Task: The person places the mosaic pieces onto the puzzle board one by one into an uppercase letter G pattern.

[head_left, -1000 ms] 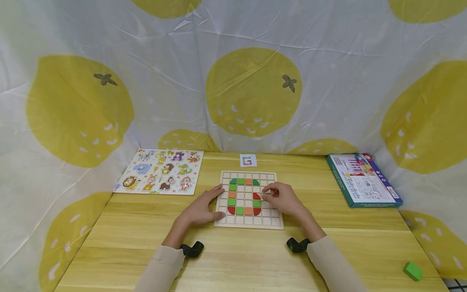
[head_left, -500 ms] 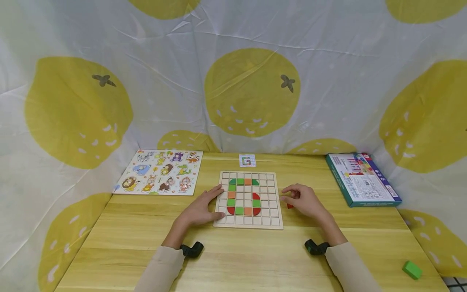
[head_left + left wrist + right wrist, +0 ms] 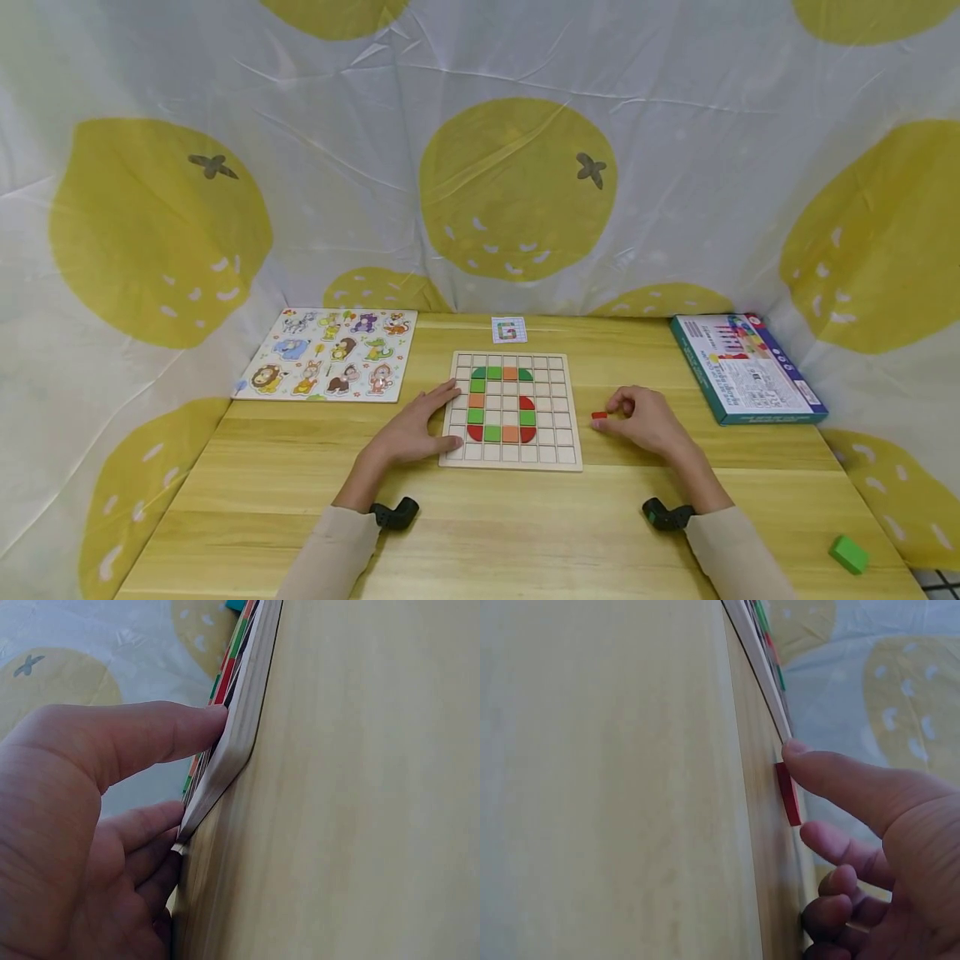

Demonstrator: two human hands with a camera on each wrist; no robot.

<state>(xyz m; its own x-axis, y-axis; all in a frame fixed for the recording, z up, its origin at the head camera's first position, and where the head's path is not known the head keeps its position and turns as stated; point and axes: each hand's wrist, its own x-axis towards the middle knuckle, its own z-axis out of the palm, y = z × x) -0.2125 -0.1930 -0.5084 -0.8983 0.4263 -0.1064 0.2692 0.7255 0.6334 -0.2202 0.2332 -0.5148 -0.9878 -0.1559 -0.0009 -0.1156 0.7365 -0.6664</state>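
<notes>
A square wooden grid board (image 3: 555, 454) lies mid-table, with green, orange and red pieces set in a ring on it. My left hand (image 3: 408, 429) rests at its left side, fingers and thumb spread along the edge; in the left wrist view the thumb (image 3: 187, 727) touches the board's rim. Just right of the board, my right hand (image 3: 645, 421) is at a small red block (image 3: 598, 414), low over the table. In the right wrist view the thumb and index finger are at opposite ends of the red block (image 3: 787, 795), and the other fingers are loosely curled.
A small pattern card (image 3: 509, 330) lies behind the board. An animal puzzle board (image 3: 330, 354) is at the left and a flat game box (image 3: 748, 371) at the right. A green block (image 3: 849, 555) lies near the front right. A lemon-print cloth (image 3: 675, 208) encloses the table.
My right hand has moved off the board to the right and come down at the red block beside it. My left hand has stayed at the board's left edge.
</notes>
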